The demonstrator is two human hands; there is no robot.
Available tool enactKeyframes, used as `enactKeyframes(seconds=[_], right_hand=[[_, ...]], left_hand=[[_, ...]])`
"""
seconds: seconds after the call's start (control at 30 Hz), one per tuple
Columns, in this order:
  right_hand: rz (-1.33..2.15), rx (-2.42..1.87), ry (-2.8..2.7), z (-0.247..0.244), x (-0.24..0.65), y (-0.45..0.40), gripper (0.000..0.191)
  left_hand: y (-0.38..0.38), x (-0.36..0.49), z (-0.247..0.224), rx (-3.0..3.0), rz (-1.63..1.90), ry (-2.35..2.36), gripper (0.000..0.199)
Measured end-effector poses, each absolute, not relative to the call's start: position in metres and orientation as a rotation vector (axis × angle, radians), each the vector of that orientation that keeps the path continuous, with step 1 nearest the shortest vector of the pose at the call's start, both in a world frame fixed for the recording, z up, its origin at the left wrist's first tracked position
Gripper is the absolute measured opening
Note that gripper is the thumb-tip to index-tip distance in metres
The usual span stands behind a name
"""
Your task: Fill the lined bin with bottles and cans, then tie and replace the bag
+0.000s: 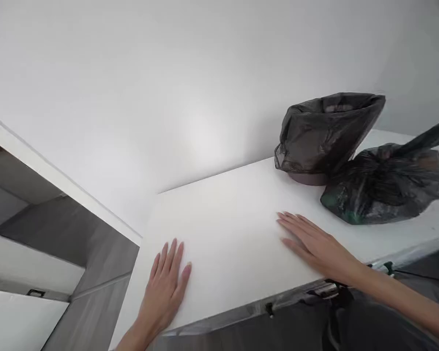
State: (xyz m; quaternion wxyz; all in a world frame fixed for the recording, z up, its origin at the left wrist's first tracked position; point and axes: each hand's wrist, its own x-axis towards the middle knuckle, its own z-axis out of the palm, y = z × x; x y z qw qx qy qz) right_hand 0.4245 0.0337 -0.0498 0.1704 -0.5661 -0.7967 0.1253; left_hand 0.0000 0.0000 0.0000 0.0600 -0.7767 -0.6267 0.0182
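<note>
While we are working over the smooth, flat white tabletop below us, light, even pressure is probably serving best. On its right, a dark round-based bin is wearing a crinkled black plastic liner beside a lumpy, knotted black plastic bag; our left hand and blurred right hand are spreading palm-down, gripping nothing.

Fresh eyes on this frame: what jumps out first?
Most likely the two dark plastic bags on the right of the white tabletop: a bin lined with an open bag against the wall, and a knotted bag beside it. Next, the two bare hands: the left hand and the right hand, both over the tabletop with nothing in their grasp.
</note>
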Motion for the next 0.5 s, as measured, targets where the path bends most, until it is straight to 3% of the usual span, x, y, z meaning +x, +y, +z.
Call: enactKeyframes(seconds=[0.5], right_hand=[[0.189, -1.451, -2.289, -0.065, 0.417, 0.048, 0.07]], left_hand=[[0.0, 0.006, 0.006, -2.367, -0.011, -1.85, 0.069]])
